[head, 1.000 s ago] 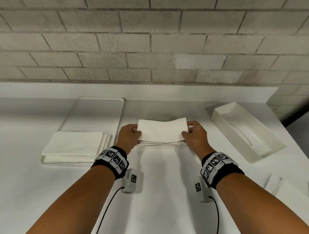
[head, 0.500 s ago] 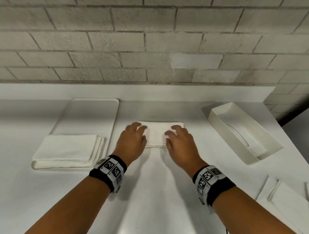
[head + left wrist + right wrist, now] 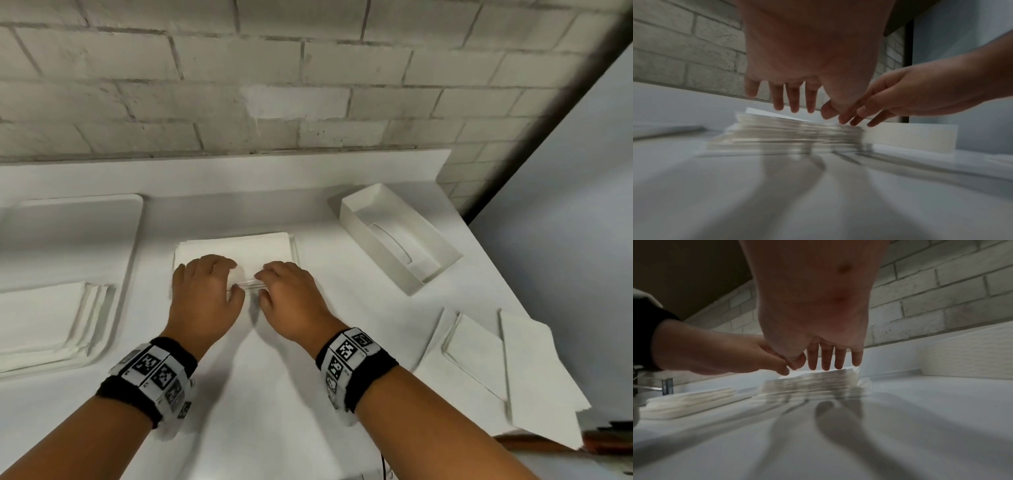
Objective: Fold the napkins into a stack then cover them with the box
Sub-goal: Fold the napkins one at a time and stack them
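A stack of folded white napkins (image 3: pixel 239 248) lies mid-table. My left hand (image 3: pixel 205 287) and right hand (image 3: pixel 291 291) are side by side, palms down, over the stack's near edge and hold nothing. In the left wrist view the straight fingers (image 3: pixel 793 100) hang just above the stack (image 3: pixel 793 134). The right wrist view shows the same, with the fingers (image 3: pixel 826 358) over the stack (image 3: pixel 809 384). Whether the fingertips touch the top napkin is unclear. The open white box (image 3: pixel 397 236) lies on the table to the right of the stack, slot side down.
A white tray (image 3: pixel 130 240) at the left holds a pile of unfolded napkins (image 3: pixel 44 315). Flat white sheets (image 3: pixel 496 363) lie at the near right by the table's edge. A brick wall runs behind the raised back ledge.
A second ago both hands held a folded napkin by its ends over the stack. They laid it down, pressed it, and now sit closer together at the near edge.
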